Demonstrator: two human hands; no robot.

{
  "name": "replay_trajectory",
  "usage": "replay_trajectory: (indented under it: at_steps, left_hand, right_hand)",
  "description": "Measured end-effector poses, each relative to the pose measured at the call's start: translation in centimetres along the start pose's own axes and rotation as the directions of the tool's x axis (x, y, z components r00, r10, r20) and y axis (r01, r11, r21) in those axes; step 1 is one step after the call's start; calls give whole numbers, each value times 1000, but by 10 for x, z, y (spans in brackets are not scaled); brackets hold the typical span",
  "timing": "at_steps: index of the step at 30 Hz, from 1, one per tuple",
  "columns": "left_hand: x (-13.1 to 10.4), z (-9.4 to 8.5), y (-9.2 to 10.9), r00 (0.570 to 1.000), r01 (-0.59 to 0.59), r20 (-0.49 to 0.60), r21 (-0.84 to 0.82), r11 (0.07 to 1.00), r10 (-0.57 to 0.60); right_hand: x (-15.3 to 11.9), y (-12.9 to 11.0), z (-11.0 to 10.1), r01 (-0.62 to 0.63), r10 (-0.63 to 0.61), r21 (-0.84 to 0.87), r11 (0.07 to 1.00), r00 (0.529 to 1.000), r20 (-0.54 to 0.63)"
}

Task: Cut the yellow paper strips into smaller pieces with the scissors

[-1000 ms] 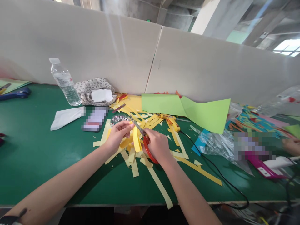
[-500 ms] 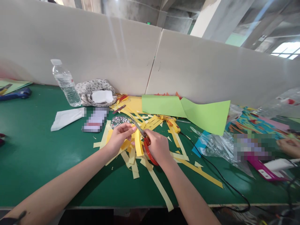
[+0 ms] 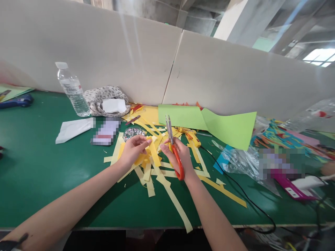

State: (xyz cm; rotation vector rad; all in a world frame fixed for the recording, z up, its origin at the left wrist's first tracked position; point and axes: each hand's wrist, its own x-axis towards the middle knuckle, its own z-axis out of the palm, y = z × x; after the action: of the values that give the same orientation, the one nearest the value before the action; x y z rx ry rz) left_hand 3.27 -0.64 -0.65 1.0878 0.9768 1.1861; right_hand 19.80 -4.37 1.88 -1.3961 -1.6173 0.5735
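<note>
My left hand (image 3: 134, 150) is closed in a pinch on a yellow paper strip (image 3: 155, 153), which hangs down to the right of the fingers. In my right hand (image 3: 180, 153) are scissors (image 3: 178, 160) with red handles, their narrow blades pointing up and away from the strip. Beneath both hands lies a heap of yellow and pale paper strips (image 3: 147, 174). Just beyond my left hand is a clear round dish of small googly eyes (image 3: 133, 133). A yellow glue gun (image 3: 193, 136) rests beyond my right hand.
Green card sheets (image 3: 230, 127) lean near the partition. At left are a water bottle (image 3: 72, 89), a spotted cloth pouch (image 3: 104, 94), a white tissue (image 3: 74, 129) and a blurred phone (image 3: 106, 131). A black cord (image 3: 235, 188) and plastic wrap (image 3: 242, 164) lie right; another person's hand (image 3: 328, 169) shows there.
The scissors have moved away from the yellow strip and turned upright in my right hand, which shifted slightly right. My left hand still holds the strip.
</note>
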Motion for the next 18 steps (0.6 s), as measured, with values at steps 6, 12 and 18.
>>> replay_trajectory:
  at_steps: [6, 12, 18]
  left_hand:
    - [0, -1, 0, 999, 40, 34, 22, 999, -41]
    - [0, -3, 5, 996, 88, 27, -31, 996, -87]
    - [1, -4, 6, 986, 129, 95, 50, 990, -134]
  right_hand:
    - [0, -2, 3, -14, -5, 107, 994, 984, 176]
    - [3, 3, 3, -61, 43, 184, 981, 994, 97]
    - [13, 17, -4, -175, 244, 397, 901, 961, -129]
